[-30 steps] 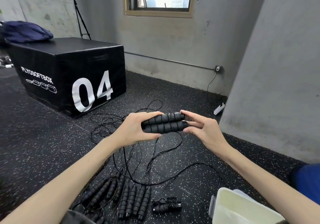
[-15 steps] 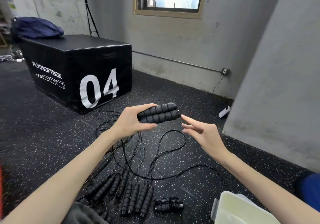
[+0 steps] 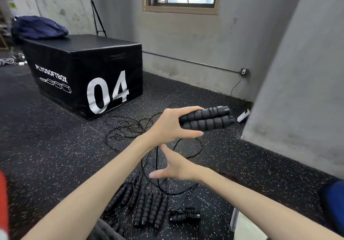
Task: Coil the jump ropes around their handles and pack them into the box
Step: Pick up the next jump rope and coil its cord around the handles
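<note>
On the speckled floor (image 3: 55,146), by the wall corner: jump-rope stock, one pair in hand.
Left hand (image 3: 171,126): clasps two black foam handles (image 3: 206,118) side by side, raised above the floor, their free ends pointing right.
Right hand (image 3: 175,167): fingers spread and loose, grasping nothing, below the left hand and above the cords.
Loose cords (image 3: 130,128): thin black tangle on the floor between the hands and the black cube.
Spare handles (image 3: 149,210): a row of black foam grips lying on the floor beneath the forearms.
Coiled rope (image 3: 184,216): one finished bundle, cord wound round its handles, just right of the row.
Box (image 3: 242,226): pale plastic, only a corner visible at the bottom edge, near the bundle.
Black cube (image 3: 83,76): marked "04", with a dark blue bag (image 3: 39,27) on top.
</note>
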